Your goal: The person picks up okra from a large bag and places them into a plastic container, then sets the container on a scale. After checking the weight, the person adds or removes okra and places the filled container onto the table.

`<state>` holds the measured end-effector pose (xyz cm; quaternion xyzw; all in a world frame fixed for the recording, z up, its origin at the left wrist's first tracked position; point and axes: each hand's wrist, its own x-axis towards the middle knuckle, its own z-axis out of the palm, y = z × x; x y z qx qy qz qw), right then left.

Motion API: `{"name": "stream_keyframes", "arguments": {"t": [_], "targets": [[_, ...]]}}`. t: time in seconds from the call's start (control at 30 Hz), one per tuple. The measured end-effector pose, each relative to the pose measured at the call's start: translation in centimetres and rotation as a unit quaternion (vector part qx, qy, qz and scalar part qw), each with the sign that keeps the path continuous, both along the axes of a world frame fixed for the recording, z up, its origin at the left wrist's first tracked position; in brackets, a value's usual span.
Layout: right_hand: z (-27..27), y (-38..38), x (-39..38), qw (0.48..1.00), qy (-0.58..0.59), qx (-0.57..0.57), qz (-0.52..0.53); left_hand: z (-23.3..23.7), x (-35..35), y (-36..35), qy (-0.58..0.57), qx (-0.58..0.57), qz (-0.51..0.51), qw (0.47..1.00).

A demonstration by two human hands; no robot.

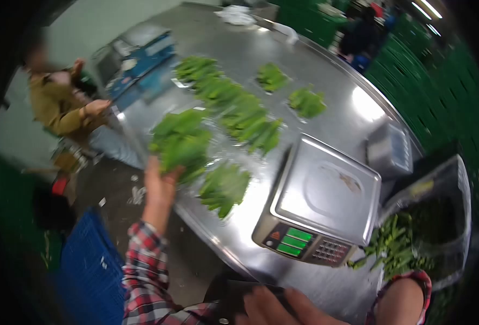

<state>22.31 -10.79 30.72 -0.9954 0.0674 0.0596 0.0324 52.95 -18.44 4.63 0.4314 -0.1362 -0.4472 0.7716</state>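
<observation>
My left hand [161, 187], in a red plaid sleeve, reaches over the edge of the round steel table [353, 108] and grips a bunch of leafy greens [180, 143] from below. More bunches lie close by: one just right of it [224, 187] and a row [239, 111] running toward the far side. My right hand [274, 309] is low at the bottom edge, resting on a dark object [234, 290]. It is partly cut off and its grip is unclear. My bare right forearm [407, 300] shows at the lower right.
A digital scale [326, 200] with a steel pan stands on the table near me. A clear tray of green stalks [429, 233] sits right of it. A blue crate [90, 273] is on the floor at left. A co-worker [61, 103] stands beyond the table by a blue machine [142, 62].
</observation>
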Motion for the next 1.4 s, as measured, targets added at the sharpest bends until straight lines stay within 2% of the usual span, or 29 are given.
{"name": "stream_keyframes", "arguments": {"t": [0.1,0.17,0.2,0.23,0.3,0.37,0.43,0.5,0.57,0.67,0.77,0.8,0.87,0.9,0.97,1.03,1.07,1.17,1.2,1.3,1.33,1.4], "targets": [[0.9,-2.5,2.0,0.996,0.026,-0.014,-0.08,-2.0,6.5,-4.7,-0.017,-0.04,-0.004,0.999],[-0.3,-4.0,2.7,0.988,-0.065,0.068,-0.124,-3.4,10.3,-7.9,0.011,-0.061,0.011,0.998],[-0.8,-5.3,2.8,0.966,0.004,0.21,-0.153,-3.9,11.9,-9.6,0.009,-0.073,0.01,0.997],[-1.2,-6.8,2.5,0.919,0.077,0.344,-0.176,-4.6,13.3,-11.1,0.007,-0.086,0.011,0.996],[-3.4,-9.1,0.0,0.928,-0.156,0.244,-0.237,-5.7,15.0,-13.7,0.014,-0.086,0.024,0.996],[-4.5,-11.2,-2.1,0.898,-0.12,0.231,-0.354,-6.3,15.5,-15.0,0.018,-0.067,0.05,0.996],[-6.9,-12.7,-5.3,0.82,-0.156,0.262,-0.485,-7.7,17.0,-15.7,0.037,-0.058,0.053,0.996],[-8.9,-14.8,-8.0,0.734,-0.216,0.233,-0.6,-8.6,18.2,-15.5,0.046,-0.039,0.065,0.996],[-11.5,-17.3,-11.6,0.658,-0.315,0.245,-0.638,-9.1,19.1,-15.0,0.043,-0.008,0.084,0.995],[-14.0,-20.0,-15.5,0.623,-0.362,0.221,-0.657,-10.2,21.2,-13.6,0.023,0.009,0.095,0.995],[-15.1,-21.6,-17.0,0.601,-0.374,0.216,-0.672,-11.2,22.8,-11.9,0.041,0.006,0.082,0.996],[-15.6,-22.1,-17.4,0.613,-0.366,0.197,-0.672,-12.1,23.7,-11.3,-0.007,0.007,0.1,0.995],[-16.7,-22.3,-18.2,0.622,-0.369,0.153,-0.674,-13.3,26.0,-10.5,0.038,0.019,0.087,0.995],[-17.0,-22.6,-18.5,0.623,-0.38,0.129,-0.671,-14.7,27.6,-10.3,0.02,0.014,0.074,0.997],[-18.5,-23.4,-19.9,0.624,-0.373,0.081,-0.682,-14.4,27.8,-10.6,0.025,0.037,0.08,0.996],[-20.3,-24.8,-21.4,0.642,-0.356,-0.026,-0.679,-15.5,28.9,-11.1,0.014,0.043,0.097,0.994],[-21.4,-25.7,-22.8,0.666,-0.323,-0.072,-0.668,-15.4,28.5,-11.8,0.015,0.032,0.114,0.993],[-22.9,-27.5,-24.3,0.656,-0.2,-0.223,-0.693,-16.7,29.1,-14.0,0.01,0.028,0.141,0.99],[-23.2,-27.8,-24.4,0.633,-0.157,-0.239,-0.72,-15.7,28.0,-14.7,0.02,0.032,0.15,0.988],[-23.7,-28.3,-25.5,0.578,-0.014,-0.18,-0.796,-15.7,27.8,-15.8,0.011,0.035,0.146,0.989],[-24.0,-28.2,-25.7,0.594,0.004,-0.221,-0.774,-15.4,28.0,-15.9,0.009,0.061,0.141,0.988],[-23.7,-28.7,-26.0,0.591,0.041,-0.208,-0.778,-14.6,28.7,-16.3,0.003,0.114,0.132,0.985]]}}
